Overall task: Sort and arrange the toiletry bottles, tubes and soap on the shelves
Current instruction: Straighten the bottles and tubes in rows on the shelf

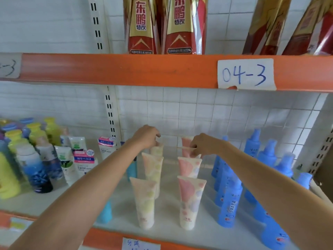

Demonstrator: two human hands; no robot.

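Head camera: at the back of the shelf (pixel 162 230), a person's left hand (pixel 146 137) pinches the crimped top of the rearmost yellow tube (pixel 157 150), while the right hand (pixel 202 144), at 3 o'clock from it, pinches the rearmost pink tube (pixel 186 149). Two rows of standing tubes are being lined up; the next move likely calls for squaring both, then letting go.

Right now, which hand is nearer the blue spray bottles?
Right. The right hand holds a pink tube just left of the blue spray bottles; the left hand is farther left, across both tube rows.
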